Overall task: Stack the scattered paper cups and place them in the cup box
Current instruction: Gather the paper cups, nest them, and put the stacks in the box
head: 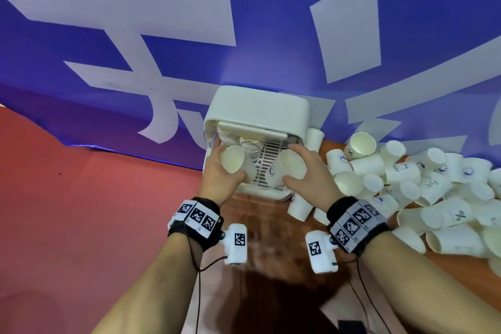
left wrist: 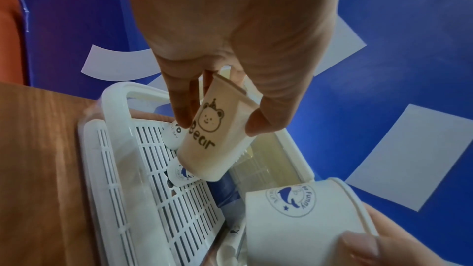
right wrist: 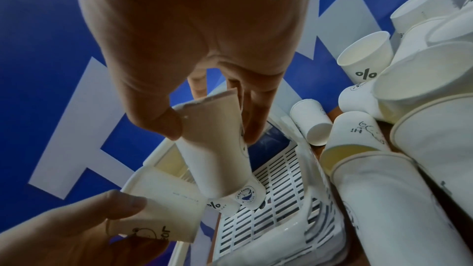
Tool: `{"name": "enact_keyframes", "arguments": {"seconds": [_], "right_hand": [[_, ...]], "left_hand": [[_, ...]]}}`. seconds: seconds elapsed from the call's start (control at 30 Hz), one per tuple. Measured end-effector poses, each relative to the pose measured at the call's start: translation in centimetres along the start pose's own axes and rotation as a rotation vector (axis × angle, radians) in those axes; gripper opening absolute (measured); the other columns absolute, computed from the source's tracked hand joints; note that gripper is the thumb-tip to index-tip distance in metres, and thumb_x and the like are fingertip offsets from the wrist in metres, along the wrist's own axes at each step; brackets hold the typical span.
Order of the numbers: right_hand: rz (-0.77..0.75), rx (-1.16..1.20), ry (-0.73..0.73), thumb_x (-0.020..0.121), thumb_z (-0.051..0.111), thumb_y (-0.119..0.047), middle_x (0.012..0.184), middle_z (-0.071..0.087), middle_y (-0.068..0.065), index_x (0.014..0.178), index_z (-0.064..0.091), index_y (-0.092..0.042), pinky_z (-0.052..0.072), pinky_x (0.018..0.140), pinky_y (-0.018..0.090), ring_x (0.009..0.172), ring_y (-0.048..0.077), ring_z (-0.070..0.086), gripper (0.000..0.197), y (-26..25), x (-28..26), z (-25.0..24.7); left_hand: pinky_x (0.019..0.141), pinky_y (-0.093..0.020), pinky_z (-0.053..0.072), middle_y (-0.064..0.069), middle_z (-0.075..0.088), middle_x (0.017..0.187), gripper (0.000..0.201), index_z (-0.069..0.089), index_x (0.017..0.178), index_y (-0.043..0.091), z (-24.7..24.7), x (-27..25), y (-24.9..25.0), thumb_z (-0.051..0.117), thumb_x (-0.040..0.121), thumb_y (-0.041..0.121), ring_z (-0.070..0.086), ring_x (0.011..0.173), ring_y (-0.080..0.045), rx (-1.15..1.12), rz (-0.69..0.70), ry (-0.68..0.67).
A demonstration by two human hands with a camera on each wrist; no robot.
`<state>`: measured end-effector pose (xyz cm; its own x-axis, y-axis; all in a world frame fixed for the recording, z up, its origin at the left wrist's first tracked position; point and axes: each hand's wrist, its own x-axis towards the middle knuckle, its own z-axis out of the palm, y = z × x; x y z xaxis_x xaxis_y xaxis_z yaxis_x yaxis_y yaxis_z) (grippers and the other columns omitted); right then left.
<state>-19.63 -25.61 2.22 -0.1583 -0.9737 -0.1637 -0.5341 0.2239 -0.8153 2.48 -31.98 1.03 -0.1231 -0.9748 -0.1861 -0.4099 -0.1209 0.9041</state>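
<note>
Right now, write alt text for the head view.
Both hands hold paper cups over an open white cup box: left hand, right hand. A pile of scattered cups covers the wooden table on the right.

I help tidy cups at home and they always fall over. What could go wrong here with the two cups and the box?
1. Both hands bring a cup to the box at once: the left hand holds the Bear cup, the right hand the whale cup. They might bump.
2. The thumb dents the whale cup's rim, so it may crumple and not nest.
3. The loose pile lies close beside the right arm; a nudge could roll cups off the table.
</note>
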Motion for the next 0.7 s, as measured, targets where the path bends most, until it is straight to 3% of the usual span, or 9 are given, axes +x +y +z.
{"name": "enact_keyframes", "arguments": {"seconds": [0.07, 0.17, 0.23, 0.3, 0.33, 0.4, 0.47, 0.53, 0.7], "right_hand": [[-0.001, -0.032, -0.014, 0.078, 0.074, -0.021, 0.119, 0.046, -0.001, 0.142, 0.042, -0.039, 0.032, 0.093, 0.019, 0.110, 0.007, 0.044, 0.074, 0.1, 0.1, 0.2], [0.006, -0.061, -0.016, 0.078, 0.074, -0.020, 0.118, 0.046, 0.000, 0.140, 0.044, -0.038, 0.032, 0.093, 0.019, 0.110, 0.010, 0.046, 0.071, 0.4, 0.2, 0.4], [0.010, -0.065, -0.003, 0.078, 0.076, -0.021, 0.119, 0.049, -0.002, 0.138, 0.046, -0.035, 0.034, 0.093, 0.020, 0.111, 0.010, 0.047, 0.069, 0.7, 0.4, 0.4], [0.017, -0.063, 0.018, 0.077, 0.078, -0.023, 0.123, 0.050, -0.006, 0.136, 0.046, -0.034, 0.037, 0.097, 0.022, 0.113, 0.008, 0.047, 0.068, 1.0, 0.5, 0.4], [0.022, -0.066, 0.028, 0.076, 0.079, -0.024, 0.125, 0.050, -0.007, 0.135, 0.047, -0.033, 0.037, 0.098, 0.023, 0.113, 0.007, 0.047, 0.068, 1.2, 0.6, 0.4], [0.022, -0.086, 0.040, 0.076, 0.079, -0.023, 0.127, 0.049, -0.008, 0.135, 0.047, -0.032, 0.037, 0.100, 0.023, 0.114, 0.006, 0.047, 0.068, 1.5, 0.8, 0.5], [-0.005, -0.086, 0.027, 0.077, 0.078, -0.021, 0.129, 0.049, -0.006, 0.137, 0.045, -0.031, 0.036, 0.102, 0.024, 0.117, 0.007, 0.046, 0.069, 1.7, 0.8, 0.7], [-0.034, -0.072, -0.010, 0.079, 0.077, -0.019, 0.132, 0.048, -0.004, 0.140, 0.043, -0.036, 0.032, 0.103, 0.021, 0.121, 0.008, 0.044, 0.072, 1.9, 0.7, 0.9], [-0.028, -0.112, -0.026, 0.077, 0.078, -0.020, 0.130, 0.047, -0.005, 0.136, 0.047, -0.038, 0.028, 0.099, 0.015, 0.120, 0.007, 0.043, 0.070, 2.1, 0.6, 1.1]], "left_hand": [[0.111, -0.032, 0.036, 0.015, 0.024, 0.158, 0.069, 0.050, 0.112, 0.041, 0.1, 1.2, -0.9, 0.075, 0.050, 0.025, 0.032, 0.139, -0.004, 0.082, 0.009, -0.024], [0.113, -0.041, 0.036, 0.005, 0.028, 0.157, 0.075, 0.047, 0.115, 0.040, 0.7, 2.6, -2.0, 0.077, 0.047, 0.037, 0.030, 0.144, -0.018, 0.202, -0.014, -0.031], [0.108, -0.029, 0.036, 0.000, 0.035, 0.151, 0.075, 0.047, 0.121, 0.032, 1.1, 2.9, -1.9, 0.083, 0.054, 0.034, 0.034, 0.140, -0.021, 0.261, -0.035, -0.058], [0.096, -0.014, 0.026, -0.007, 0.036, 0.147, 0.074, 0.050, 0.131, 0.016, 1.8, 3.5, -2.6, 0.085, 0.066, 0.019, 0.033, 0.135, -0.018, 0.285, -0.046, -0.088], [0.091, -0.012, 0.025, -0.009, 0.038, 0.145, 0.073, 0.050, 0.132, 0.012, 2.1, 3.6, -2.9, 0.084, 0.069, 0.015, 0.032, 0.132, -0.018, 0.295, -0.040, -0.094], [0.095, -0.017, 0.030, -0.010, 0.045, 0.139, 0.075, 0.047, 0.135, 0.014, 2.5, 3.9, -3.6, 0.084, 0.069, 0.017, 0.038, 0.130, -0.021, 0.330, -0.041, -0.103], [0.102, -0.031, 0.039, -0.009, 0.049, 0.135, 0.080, 0.043, 0.138, 0.018, 2.8, 4.0, -3.8, 0.084, 0.069, 0.022, 0.048, 0.125, -0.026, 0.368, -0.059, -0.126], [0.102, -0.043, 0.044, -0.009, 0.051, 0.133, 0.080, 0.042, 0.138, 0.020, 3.1, 4.2, -4.1, 0.083, 0.069, 0.026, 0.051, 0.121, -0.030, 0.407, -0.055, -0.143], [0.099, -0.046, 0.045, -0.010, 0.050, 0.132, 0.082, 0.041, 0.141, 0.022, 3.5, 4.8, -4.8, 0.083, 0.070, 0.029, 0.052, 0.119, -0.032, 0.470, -0.061, -0.193]]}}
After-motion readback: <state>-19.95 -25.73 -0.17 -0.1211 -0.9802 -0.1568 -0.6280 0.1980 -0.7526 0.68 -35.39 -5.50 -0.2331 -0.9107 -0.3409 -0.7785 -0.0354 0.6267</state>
